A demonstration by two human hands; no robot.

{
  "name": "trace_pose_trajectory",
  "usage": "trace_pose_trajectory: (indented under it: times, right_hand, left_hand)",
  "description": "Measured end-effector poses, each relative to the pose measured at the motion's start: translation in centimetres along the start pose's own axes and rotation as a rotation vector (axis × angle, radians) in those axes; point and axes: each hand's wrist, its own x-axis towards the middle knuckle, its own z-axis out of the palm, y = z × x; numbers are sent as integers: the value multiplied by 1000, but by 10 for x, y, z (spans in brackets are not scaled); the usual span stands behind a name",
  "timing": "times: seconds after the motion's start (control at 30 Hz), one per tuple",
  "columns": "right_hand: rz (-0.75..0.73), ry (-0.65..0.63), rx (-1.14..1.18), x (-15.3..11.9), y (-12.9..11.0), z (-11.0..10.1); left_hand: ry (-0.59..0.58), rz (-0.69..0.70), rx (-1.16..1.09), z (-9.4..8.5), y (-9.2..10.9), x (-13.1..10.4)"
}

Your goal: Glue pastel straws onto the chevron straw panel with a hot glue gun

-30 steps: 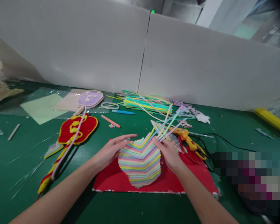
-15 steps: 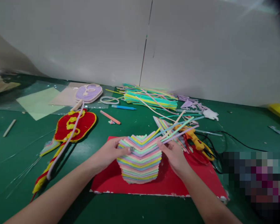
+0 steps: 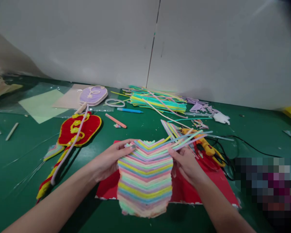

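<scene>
A striped pastel panel (image 3: 145,181) of fuzzy stems laid in V-shaped rows is held up over a red board (image 3: 210,191). My left hand (image 3: 113,158) grips its upper left edge, thumb on the front and fingers behind. On the upper right edge, my right hand (image 3: 186,161) pinches it where loose stem ends (image 3: 196,137) stick out to the right. The fingers behind the panel are partly hidden.
A red and yellow fan (image 3: 80,129) lies at left, a purple fan (image 3: 93,95) behind it. Stems (image 3: 157,100) are heaped at the back. An orange glue gun (image 3: 206,145) with a black cable, a striped piece and scissors lie right. A blue pen (image 3: 129,110) lies mid-table.
The panel has tilted to face the camera more fully, its lower edge now reaching past the board's front edge. Both hands still hold it, and the loose stem ends have dropped slightly.
</scene>
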Motion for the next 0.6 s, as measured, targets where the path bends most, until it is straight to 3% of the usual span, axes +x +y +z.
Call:
trace_pose_trajectory:
  times: [0.2,0.5,0.6]
  right_hand:
    - [60,52,-236,8,-1,-6]
    - [12,163,-284,14,2,-11]
    - [4,200,-342,15,1,-12]
  left_hand:
    - [210,183,638,-7,-6,11]
    - [299,320,993,-16,-11,10]
    - [394,462,1240,-9,-12,8]
